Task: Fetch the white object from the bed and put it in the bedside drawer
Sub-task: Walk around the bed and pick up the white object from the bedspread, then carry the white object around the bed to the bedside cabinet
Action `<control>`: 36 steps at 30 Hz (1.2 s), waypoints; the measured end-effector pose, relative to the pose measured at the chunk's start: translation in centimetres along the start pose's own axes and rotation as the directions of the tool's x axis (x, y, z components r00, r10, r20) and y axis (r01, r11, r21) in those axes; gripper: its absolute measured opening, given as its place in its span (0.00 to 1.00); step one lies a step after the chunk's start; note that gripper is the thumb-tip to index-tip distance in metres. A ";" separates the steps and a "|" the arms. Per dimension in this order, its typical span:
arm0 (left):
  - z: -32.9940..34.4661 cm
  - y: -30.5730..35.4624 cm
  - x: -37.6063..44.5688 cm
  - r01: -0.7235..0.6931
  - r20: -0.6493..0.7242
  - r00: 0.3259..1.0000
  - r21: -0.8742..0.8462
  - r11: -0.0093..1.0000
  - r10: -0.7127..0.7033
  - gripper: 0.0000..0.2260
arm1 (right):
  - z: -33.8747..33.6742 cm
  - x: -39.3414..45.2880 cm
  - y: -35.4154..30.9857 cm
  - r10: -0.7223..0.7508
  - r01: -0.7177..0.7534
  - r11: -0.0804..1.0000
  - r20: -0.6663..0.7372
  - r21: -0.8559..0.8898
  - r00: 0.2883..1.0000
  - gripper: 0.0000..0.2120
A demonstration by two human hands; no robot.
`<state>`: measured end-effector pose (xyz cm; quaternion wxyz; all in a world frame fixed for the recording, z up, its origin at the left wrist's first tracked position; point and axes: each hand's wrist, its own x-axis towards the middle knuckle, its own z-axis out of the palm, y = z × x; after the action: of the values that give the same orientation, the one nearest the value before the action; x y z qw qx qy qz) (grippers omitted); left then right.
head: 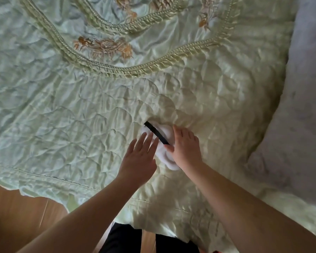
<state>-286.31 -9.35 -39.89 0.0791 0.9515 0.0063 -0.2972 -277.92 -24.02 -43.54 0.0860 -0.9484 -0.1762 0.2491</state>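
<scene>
Pickup barely starts: right hand (185, 147) pinches the fluffy white black-strapped object (165, 141) on the pale green quilted bedspread (80, 106), left hand (140, 157) flat and open beside it, drawer nowhere visible.

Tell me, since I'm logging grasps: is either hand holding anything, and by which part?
The right hand grips the white object on the bedspread, thumb and fingers around its near-right edge by the black strap. The left hand lies flat, fingertips just touching it.
</scene>
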 end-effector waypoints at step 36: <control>-22.4 -3.5 -18.5 -0.029 0.026 0.977 -0.968 0.249 0.213 0.21 | -25.9 -19.2 -13.9 -0.055 0.031 0.399 -0.010 0.917 0.998 0.26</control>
<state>-289.09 -1.76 -11.72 0.6639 0.6784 0.1063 -0.2961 -284.54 -20.39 -9.32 0.5958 -0.7387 -0.0361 0.3131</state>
